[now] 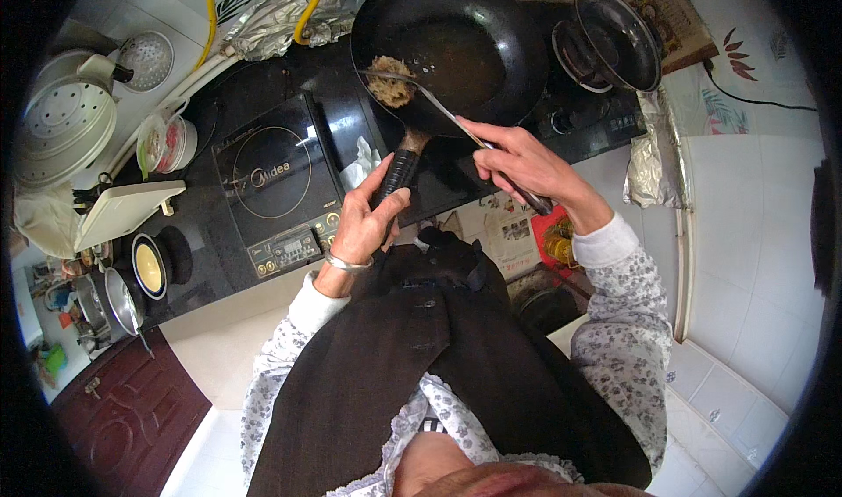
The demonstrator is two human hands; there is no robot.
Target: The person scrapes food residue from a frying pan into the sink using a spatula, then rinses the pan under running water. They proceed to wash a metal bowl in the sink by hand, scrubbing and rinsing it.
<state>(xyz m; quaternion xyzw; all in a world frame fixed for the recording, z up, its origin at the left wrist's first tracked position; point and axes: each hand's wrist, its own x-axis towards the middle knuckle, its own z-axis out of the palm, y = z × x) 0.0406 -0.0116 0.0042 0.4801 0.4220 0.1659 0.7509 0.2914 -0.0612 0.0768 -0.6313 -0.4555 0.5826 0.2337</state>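
My left hand [370,215], with a metal bangle on its wrist, grips the black ribbed handle [398,176] of a large dark wok [470,63]. In my right hand [526,161] is a metal spatula [439,104] with a dark grip. Its head reaches into the left side of the wok and lies against a brownish, clumped mass of food [392,84]. A few white bits are stuck to the wok's surface near the clump. Most of the wok's inside is bare and oily.
Left of the wok lies a Midea induction cooktop [271,171]. A lidded tub [172,143], a white cutting board [128,211], a yellow-lined bowl [150,267] and a metal bowl [123,301] stand farther left. To the right sits a dark pan [617,40]. Foil [289,20] lines the back.
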